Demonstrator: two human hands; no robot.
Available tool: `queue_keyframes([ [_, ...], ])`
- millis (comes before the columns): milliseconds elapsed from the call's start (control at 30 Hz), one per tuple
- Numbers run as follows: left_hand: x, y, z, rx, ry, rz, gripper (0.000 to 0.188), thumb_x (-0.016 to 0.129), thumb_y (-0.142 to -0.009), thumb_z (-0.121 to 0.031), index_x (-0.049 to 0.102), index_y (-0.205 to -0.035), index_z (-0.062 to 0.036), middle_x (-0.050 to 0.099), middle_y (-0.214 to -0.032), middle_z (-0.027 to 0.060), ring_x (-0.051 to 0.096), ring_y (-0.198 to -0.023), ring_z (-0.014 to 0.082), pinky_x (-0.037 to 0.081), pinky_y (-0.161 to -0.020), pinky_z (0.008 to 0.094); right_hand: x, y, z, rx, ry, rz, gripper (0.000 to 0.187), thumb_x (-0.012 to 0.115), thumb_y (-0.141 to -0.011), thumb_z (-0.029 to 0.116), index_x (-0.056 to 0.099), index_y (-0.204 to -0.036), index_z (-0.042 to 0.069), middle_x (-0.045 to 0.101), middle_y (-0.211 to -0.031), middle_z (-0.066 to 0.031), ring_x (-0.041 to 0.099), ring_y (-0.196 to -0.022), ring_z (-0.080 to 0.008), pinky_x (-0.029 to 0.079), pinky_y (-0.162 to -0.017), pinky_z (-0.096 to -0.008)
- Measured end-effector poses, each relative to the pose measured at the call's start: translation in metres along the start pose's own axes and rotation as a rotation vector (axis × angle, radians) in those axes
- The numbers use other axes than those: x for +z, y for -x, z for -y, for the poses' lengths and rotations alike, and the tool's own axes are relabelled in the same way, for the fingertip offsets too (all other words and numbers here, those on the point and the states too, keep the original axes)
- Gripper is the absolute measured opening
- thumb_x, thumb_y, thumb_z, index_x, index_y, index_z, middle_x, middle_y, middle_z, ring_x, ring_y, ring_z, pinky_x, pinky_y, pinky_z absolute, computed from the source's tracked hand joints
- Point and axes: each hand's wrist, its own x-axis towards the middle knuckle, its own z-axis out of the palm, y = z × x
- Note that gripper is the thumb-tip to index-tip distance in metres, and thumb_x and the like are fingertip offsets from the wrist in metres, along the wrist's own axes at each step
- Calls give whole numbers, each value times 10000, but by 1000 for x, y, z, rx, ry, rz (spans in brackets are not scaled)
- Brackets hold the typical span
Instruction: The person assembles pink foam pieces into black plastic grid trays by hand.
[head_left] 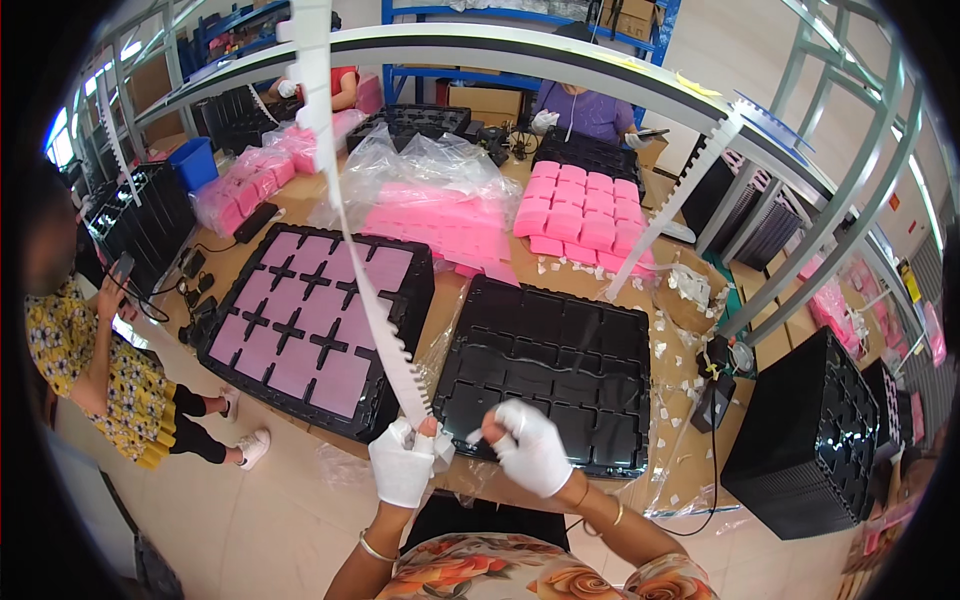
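Observation:
My left hand [402,462], in a white glove with bare fingertips, pinches the lower end of a long white notched strip [377,315]. This strip hangs down from the frame above the table. My right hand [530,450], gloved alike, is closed just right of it, with a small white tab [473,437] at its fingertips. Both hands are above the near edge of a black plastic tray [545,345] with rectangular compartments. Left of it lies another black tray [405,345], its compartments lined with pink sheets [335,340].
Pink foam pads [585,210] and clear plastic bags [420,160] lie behind the trays. A second notched strip [680,195] hangs at the right. Black trays [800,440] are stacked beside the table. White scraps litter its right side. One person [95,350] stands left; others work across the table.

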Motion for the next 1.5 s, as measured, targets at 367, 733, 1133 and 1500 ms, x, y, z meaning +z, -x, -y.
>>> queue_keyframes([
  [367,-5,23,23,-331,247,154,177,690,-853,-145,643,-823,23,615,-668,31,536,-532,66,421,-462,224,-29,-172,-134,22,475,236,23,594,-764,58,606,-784,56,611,-827,-153,604,-817,-348,484,-713,-403],
  [733,-4,9,20,-360,303,157,185,697,-834,-92,676,-957,44,664,-746,45,593,-635,77,456,-545,204,-8,-176,-155,28,518,283,247,765,-698,158,587,-829,46,600,-854,-155,615,-833,-345,488,-733,-418],
  [1133,4,-3,15,-205,451,108,117,661,-859,-50,631,-810,51,622,-710,62,569,-596,74,459,-503,227,-74,-279,-104,52,145,-344,159,535,-827,161,597,-865,20,625,-766,-230,611,-684,-386,505,-653,-406],
  [1500,2,0,-22,-86,365,42,187,637,-910,-161,636,-841,12,603,-656,6,478,-525,29,366,-471,205,9,-20,16,255,-222,239,139,688,-840,131,633,-943,57,594,-778,-10,552,-677,-86,453,-613,-241],
])
